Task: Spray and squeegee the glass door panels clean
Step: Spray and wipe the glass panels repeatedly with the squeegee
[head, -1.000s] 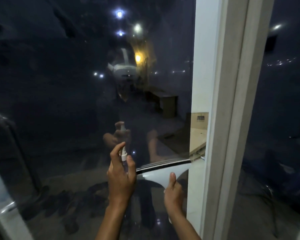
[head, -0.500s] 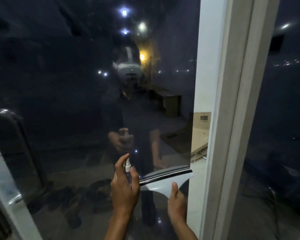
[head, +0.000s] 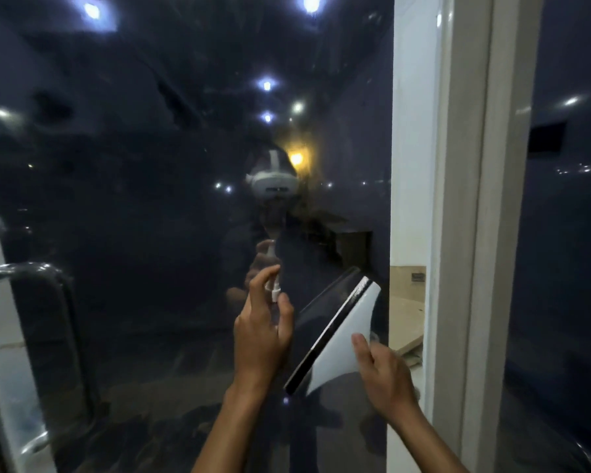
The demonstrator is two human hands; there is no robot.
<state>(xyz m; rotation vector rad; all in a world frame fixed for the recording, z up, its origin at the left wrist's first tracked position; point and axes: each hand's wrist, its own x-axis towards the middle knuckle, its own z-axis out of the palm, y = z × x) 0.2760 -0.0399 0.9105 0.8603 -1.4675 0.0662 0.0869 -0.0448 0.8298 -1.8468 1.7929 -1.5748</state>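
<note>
A dark glass door panel (head: 151,216) fills the left and middle of the view and mirrors me. My left hand (head: 261,331) grips a small spray bottle (head: 274,289) close to the glass, forefinger raised over its white nozzle. My right hand (head: 382,373) holds the handle of a white squeegee (head: 347,336). Its black blade (head: 325,341) slants from lower left to upper right, just in front of the glass; I cannot tell whether it touches. The handle is hidden inside my fist.
A pale door frame post (head: 464,233) runs top to bottom on the right, with a second dark glass panel (head: 567,268) beyond it. A chrome pull handle (head: 24,271) sticks out at the left edge. Ceiling lights reflect in the glass.
The squeegee has swung from nearly level to steeply slanted, its right end risen. My view has tilted up, both hands have come closer, and the spray bottle has stayed raised at the glass.
</note>
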